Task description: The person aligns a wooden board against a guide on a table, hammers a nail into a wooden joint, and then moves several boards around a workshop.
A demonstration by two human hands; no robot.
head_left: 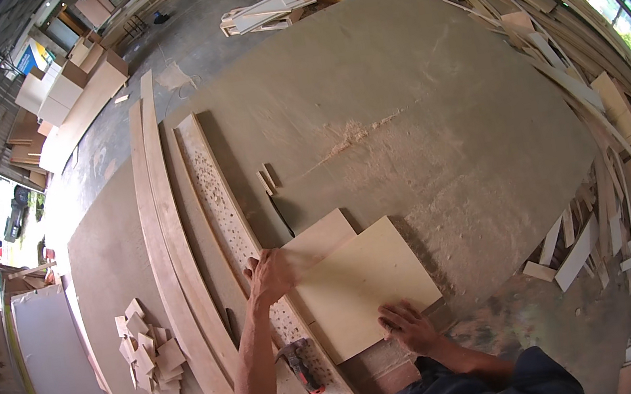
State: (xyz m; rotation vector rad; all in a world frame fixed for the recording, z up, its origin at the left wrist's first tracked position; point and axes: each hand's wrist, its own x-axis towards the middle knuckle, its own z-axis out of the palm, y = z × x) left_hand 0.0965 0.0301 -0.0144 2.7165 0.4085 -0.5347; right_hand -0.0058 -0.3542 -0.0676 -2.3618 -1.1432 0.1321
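Observation:
A pale square plywood panel [370, 291] lies partly over another light wooden panel [317, 237]. My right hand [410, 329] rests on the near edge of the upper panel, fingers stretched out. At the panels' left side, my left hand [269, 277] is over a long speckled strip [216, 187], its fingers bent together. Whatever those fingers grip, if anything, is hidden. On the strip's near part lies a black-and-red hand tool [302, 366] that looks like a hammer.
Long wooden planks [163, 244] run along the left of the big brown worktop [426, 66]. Small wood offcuts [148, 356] are heaped at the near left. Two short sticks [268, 178] lie beyond the panels. Stacked scrap boards [531, 2] line the right side. Sawdust [355, 135] covers part of the top.

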